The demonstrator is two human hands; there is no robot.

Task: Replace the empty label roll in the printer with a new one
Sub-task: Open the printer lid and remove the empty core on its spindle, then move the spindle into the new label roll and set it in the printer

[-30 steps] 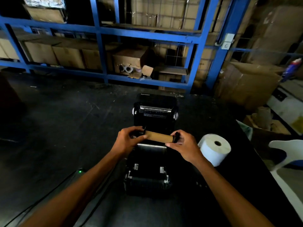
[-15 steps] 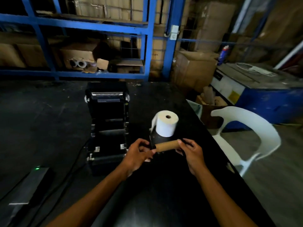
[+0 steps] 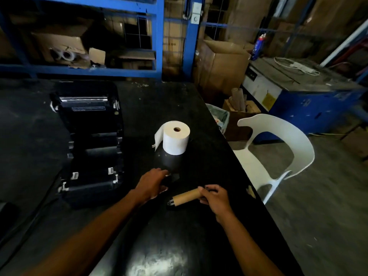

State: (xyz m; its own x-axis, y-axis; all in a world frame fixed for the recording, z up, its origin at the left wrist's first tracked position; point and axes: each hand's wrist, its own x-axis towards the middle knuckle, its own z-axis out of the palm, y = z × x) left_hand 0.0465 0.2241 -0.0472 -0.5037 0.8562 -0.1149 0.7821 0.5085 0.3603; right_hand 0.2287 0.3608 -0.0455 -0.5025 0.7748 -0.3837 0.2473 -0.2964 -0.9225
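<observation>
Right hand (image 3: 214, 198) grips the empty cardboard core (image 3: 186, 196) at its right end, fingers curled round it, just above the worktop (image 3: 179, 246) near its right edge. Core's long axis runs roughly left-right, tilted a bit, w/ a black spindle end (image 3: 170, 203) poking out the left, i.e. the free end points toward the left hand (image 3: 152, 184). Left hand sits just beside that end, slightly farther from the person, fingers reaching onto a small dark part on the worktop; too dark to tell if it's pinching it or only touching.

New label roll (image 3: 176, 140) stands on end, hole up, loose tail hanging on its left side, straight beyond the left hand and clearly nearer it than the right. Printer (image 3: 89, 140) lies open to the left of both, roll bay empty.

Prob next: core slides off the spindle leftward, so pull goes along that axis; left hand is the one placed for it, and for fetching the new roll
</observation>
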